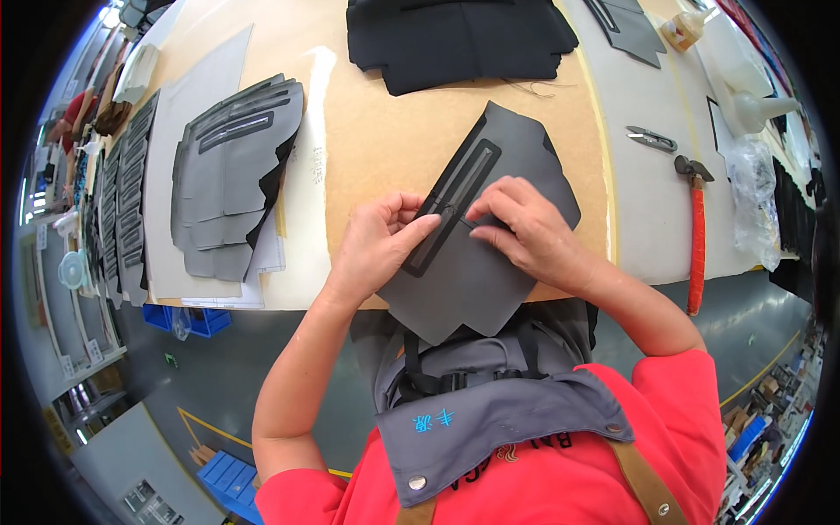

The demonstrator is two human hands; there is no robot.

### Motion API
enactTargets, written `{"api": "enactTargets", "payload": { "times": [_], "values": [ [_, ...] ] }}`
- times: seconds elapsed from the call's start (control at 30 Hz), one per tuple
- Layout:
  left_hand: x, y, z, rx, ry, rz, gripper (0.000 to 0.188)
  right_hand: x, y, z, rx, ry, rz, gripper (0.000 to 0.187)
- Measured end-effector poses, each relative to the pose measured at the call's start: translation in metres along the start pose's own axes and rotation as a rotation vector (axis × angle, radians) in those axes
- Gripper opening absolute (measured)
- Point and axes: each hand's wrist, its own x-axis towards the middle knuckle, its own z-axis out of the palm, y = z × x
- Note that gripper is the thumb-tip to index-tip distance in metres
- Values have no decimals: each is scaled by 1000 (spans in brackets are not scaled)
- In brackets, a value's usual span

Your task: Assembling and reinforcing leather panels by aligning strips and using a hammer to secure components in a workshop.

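Observation:
A dark grey cut panel (pixel 477 289) with a notched lower edge lies at the table's near edge, overhanging it. Along its left side runs a long zipper (pixel 426 251) inside a black frame. My left hand (pixel 382 241) is closed on the panel's left edge, its thumb pressed on the zipper frame and its other fingers curled at the edge. Just right of the zipper, my right hand (pixel 529 229) pinches a thin dark tab (pixel 467 222) beside the slider. Its fingertips partly hide the tab.
A stack of similar grey panels (pixel 223 188) lies to the left, with more panels (pixel 131 210) beyond. Folded black pieces (pixel 459 39) lie at the far side. Rightward are thread snips (pixel 652 138), a red-handled hammer (pixel 696 232), a glue bottle (pixel 685 31) and a plastic bag (pixel 754 206).

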Motion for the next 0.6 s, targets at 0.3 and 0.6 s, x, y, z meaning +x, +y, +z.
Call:
{"api": "enactTargets", "payload": {
  "times": [0.3, 0.6],
  "values": [
    [4, 3, -2, -162, -92, -139, 19, -2, 7, 15, -112, -38, -103, 28],
    [0, 28, 3, -275, -79, -333, 18, -8, 7, 2, -74, 18, -108, 26]
  ]
}}
